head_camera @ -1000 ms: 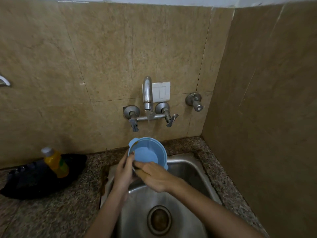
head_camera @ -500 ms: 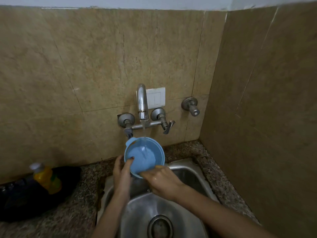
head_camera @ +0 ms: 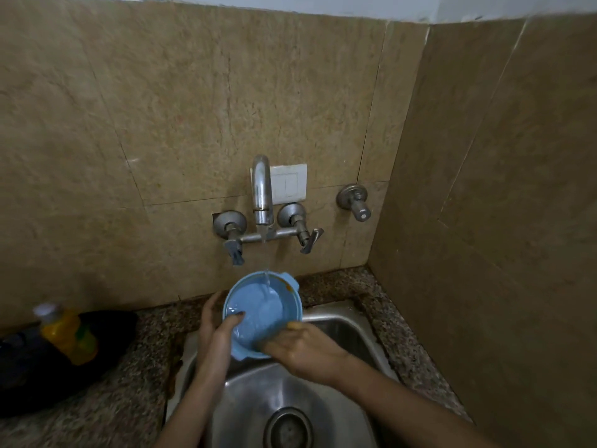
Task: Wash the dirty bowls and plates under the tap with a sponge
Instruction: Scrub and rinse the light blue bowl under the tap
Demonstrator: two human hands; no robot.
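The blue bowl [head_camera: 258, 312] sits tilted in the stream from the tap [head_camera: 261, 195], above the sink [head_camera: 347, 334]. The left grip [head_camera: 216, 331] clasps its rim and the right grip [head_camera: 300, 347] its lower edge. Wet plastic could slip and clatter down, and the tilt may throw water onto the worktop [head_camera: 129, 399].

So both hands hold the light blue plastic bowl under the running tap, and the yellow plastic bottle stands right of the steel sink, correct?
Not quite. The head view shows the yellow plastic bottle standing left of the steel sink. The rest holds: the left hand and the right hand hold the light blue plastic bowl under the running chrome tap.
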